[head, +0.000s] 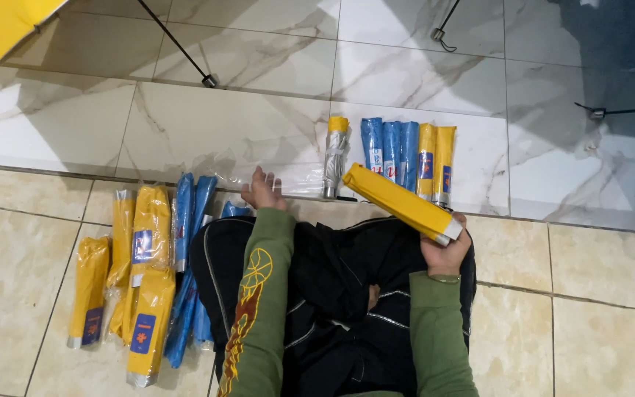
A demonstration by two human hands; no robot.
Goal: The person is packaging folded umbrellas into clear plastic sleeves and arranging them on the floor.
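Up-left of the right hand [446, 250], the yellow umbrella [403, 204] it is gripping is slanting toward the row [406, 156]; the left hand [263, 191] is resting open, empty, on plastic [295, 176].

Shop-like tiled floor [567, 294] with rows of sleeved folding umbrellas [406, 158].

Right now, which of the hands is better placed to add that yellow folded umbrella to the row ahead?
Probably the right hand: it already grips the yellow umbrella, pointed toward the row. The left hand rests on clear plastic wrap.
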